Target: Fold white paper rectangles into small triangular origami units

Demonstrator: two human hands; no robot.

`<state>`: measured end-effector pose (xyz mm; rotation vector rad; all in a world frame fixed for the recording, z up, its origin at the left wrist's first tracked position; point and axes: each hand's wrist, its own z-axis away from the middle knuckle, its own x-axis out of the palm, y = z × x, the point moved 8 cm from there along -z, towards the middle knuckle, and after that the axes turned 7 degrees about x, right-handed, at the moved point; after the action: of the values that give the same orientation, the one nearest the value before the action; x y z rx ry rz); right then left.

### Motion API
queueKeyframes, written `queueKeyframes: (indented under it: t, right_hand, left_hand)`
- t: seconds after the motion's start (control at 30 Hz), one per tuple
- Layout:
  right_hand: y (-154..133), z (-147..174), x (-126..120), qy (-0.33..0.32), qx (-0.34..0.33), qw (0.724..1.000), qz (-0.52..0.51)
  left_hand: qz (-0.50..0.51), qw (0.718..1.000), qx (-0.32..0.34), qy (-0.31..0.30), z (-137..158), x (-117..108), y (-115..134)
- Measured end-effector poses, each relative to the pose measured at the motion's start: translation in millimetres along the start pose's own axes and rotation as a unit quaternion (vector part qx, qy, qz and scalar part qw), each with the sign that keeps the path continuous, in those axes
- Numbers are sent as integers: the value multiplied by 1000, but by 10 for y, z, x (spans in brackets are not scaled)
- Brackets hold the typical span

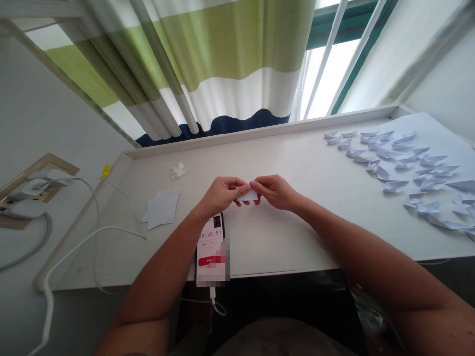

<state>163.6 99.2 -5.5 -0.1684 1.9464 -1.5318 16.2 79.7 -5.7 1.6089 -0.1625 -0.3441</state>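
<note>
Above the middle of the white table, a small folded piece of white paper point(245, 194) is pinched between both my hands. My left hand point(225, 194) grips its left part, thumb on top and fingers beneath. The thumb and fingers of my right hand point(273, 191) close on its right end, and the two thumbs nearly meet at the upper edge. How the paper is folded underneath is hidden by my fingers. A stack of flat white paper sheets point(163, 208) lies to the left. Many folded paper boats point(388, 153) stand in rows on the right.
A phone point(211, 247) showing a timer lies by my left forearm, plugged into a white cable point(213, 292). Crumpled tissue point(178, 170) rests at the back left. Chargers fill a wall socket point(33, 190), their cords crossing the table's left end. A raised ledge point(230, 136) borders the back under the curtain.
</note>
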Motion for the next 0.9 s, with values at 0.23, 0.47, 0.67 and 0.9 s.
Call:
queueKeyframes:
  t: [0.23,0.47,0.67,0.9]
  right_hand:
    - [-40,3,-89,8,-89,993,-79]
    - [-57,7,-54,-14,-65,990,-120]
    - [3,-16,-48,0,-35,986,-161]
    - [-41,-2,-101,66,-56,988,-127]
  left_hand:
    - [13,996,49,74,-31,-210,46]
    - [-4,996,66,63,-44,-224,42]
    - [-18,994,76,83,-33,-195,64]
    - [16,997,56,53,-8,-81,90]
